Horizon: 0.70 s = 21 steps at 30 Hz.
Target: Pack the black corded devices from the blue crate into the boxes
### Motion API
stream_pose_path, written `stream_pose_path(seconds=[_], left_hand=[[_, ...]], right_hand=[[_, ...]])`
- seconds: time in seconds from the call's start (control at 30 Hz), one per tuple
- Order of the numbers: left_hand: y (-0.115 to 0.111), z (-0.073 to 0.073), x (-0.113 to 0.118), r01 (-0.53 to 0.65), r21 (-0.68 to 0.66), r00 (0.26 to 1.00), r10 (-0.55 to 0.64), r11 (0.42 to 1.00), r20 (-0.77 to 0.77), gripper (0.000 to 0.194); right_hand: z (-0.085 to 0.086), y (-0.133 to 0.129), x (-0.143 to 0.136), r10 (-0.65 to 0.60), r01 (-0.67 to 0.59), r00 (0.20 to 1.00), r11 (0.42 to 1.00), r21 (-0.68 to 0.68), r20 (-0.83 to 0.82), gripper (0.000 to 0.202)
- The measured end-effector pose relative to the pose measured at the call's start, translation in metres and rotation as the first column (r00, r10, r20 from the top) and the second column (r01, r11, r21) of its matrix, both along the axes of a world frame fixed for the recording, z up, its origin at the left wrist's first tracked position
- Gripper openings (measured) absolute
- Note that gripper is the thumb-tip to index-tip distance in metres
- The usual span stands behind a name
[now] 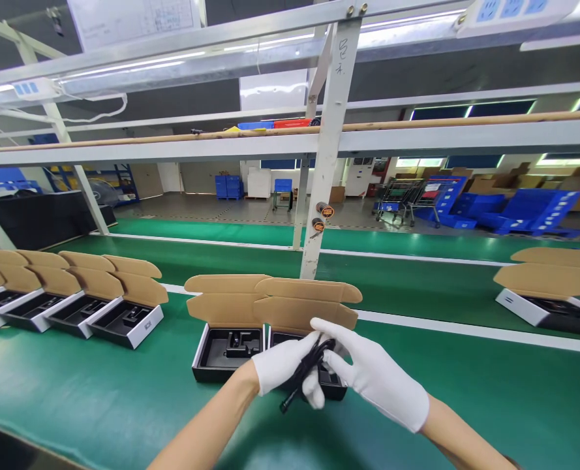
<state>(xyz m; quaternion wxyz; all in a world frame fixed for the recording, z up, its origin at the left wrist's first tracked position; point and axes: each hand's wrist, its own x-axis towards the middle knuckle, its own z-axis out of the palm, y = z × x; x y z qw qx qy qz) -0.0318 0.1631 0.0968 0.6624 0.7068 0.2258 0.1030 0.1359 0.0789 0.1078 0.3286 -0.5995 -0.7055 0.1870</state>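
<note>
Both gloves (380,372) are showing plain white against the black cable (309,364); the work surface (172,391) is displaying green, while the boxes (228,356) are presenting brown lids, white side walls and black interiors.

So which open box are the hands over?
The box on the right of the middle pair: the left hand and right hand partly cover it, with a black cable between them. Its left neighbour is mostly uncovered.
</note>
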Motion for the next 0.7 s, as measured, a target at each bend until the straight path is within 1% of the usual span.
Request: stream_pose_path(seconds=[0.03,0.07,0.1,0.2,0.23,0.3,0.4,0.5,0.57,0.63,0.7], left_hand=[[0.0,0.0,0.003,0.065,-0.01,0.997,-0.065,0.998,-0.035,0.068],[0.001,0.001,0.005,0.107,0.012,0.992,-0.106,0.994,-0.068,0.069],[0.003,0.002,0.005,0.125,0.057,0.989,-0.12,0.99,-0.092,0.068],[0.019,0.001,0.001,0.144,0.224,0.981,-0.109,0.964,-0.163,0.056],[0.025,-0.002,-0.001,0.15,0.272,0.977,-0.1,0.951,-0.187,0.051],[0.038,-0.012,-0.003,0.155,0.384,0.968,-0.063,0.91,-0.242,0.044],[0.053,-0.035,0.0,0.171,0.56,0.957,-0.001,0.81,-0.291,0.035],[0.06,-0.058,0.005,0.211,0.706,0.95,0.029,0.676,-0.312,0.025],[0.062,-0.07,0.005,0.259,0.764,0.942,0.019,0.591,-0.334,0.019],[0.063,-0.08,0.005,0.314,0.797,0.931,-0.005,0.515,-0.364,0.017],[0.065,-0.086,0.006,0.357,0.82,0.919,-0.011,0.448,-0.394,0.017]], right_hand=[[-0.001,0.001,0.004,0.0,-0.001,0.996,1.0,0.015,0.087,0.037],[-0.002,0.001,0.008,0.011,-0.013,0.986,1.0,0.012,0.164,0.035],[-0.003,0.002,0.012,0.026,-0.026,0.972,1.0,-0.005,0.232,0.033],[-0.008,0.006,0.019,0.038,-0.002,0.908,0.996,-0.086,0.417,0.027],[-0.011,0.009,0.02,0.035,0.021,0.878,0.994,-0.112,0.477,0.025],[-0.021,0.015,0.019,0.031,0.08,0.81,0.983,-0.163,0.586,0.02],[-0.038,0.029,0.014,0.063,0.143,0.738,0.958,-0.248,0.671,0.016],[-0.051,0.042,0.01,0.088,0.169,0.713,0.941,-0.292,0.696,0.015],[-0.052,0.048,0.012,0.096,0.18,0.703,0.934,-0.307,0.704,0.014],[-0.047,0.05,0.016,0.115,0.177,0.709,0.926,-0.334,0.696,0.011],[-0.042,0.048,0.017,0.118,0.161,0.729,0.928,-0.336,0.674,0.013]])
